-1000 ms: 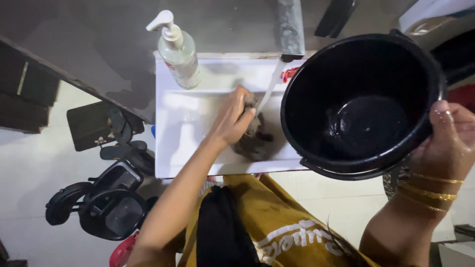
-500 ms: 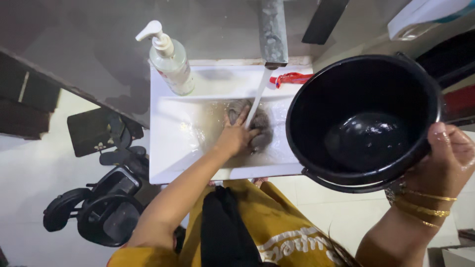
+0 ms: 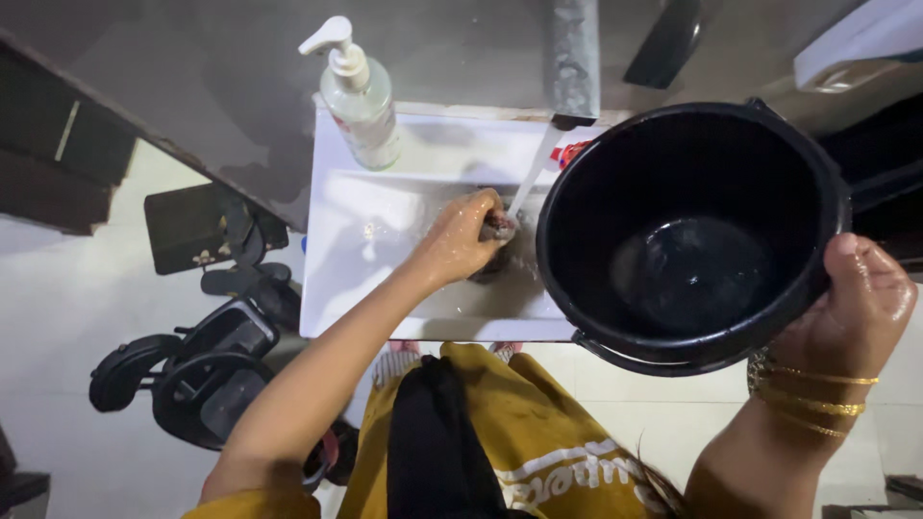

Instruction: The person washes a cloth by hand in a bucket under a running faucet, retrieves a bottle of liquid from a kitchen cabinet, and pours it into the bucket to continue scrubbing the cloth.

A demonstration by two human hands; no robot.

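Note:
My left hand [image 3: 460,238] is closed around a dark wet scrubbing pad [image 3: 497,229] in the white sink [image 3: 356,250], right under the stream of water [image 3: 528,183] from the tap [image 3: 575,60]. My right hand [image 3: 859,306], wet and with gold bangles on the wrist, grips the rim of a black bucket [image 3: 687,231]. The bucket is held tilted over the sink's right side, and its wet inside faces me.
A clear pump bottle [image 3: 363,98] stands on the sink's back left corner. A small red object [image 3: 567,152] lies by the tap. Dark sandals and shoes [image 3: 207,356] lie on the white floor to the left, beside a dark box [image 3: 183,226].
My left hand went from pressing the pad flat on the sink bottom to bunching it in a fist under the water. The bucket shifted slightly left over the sink.

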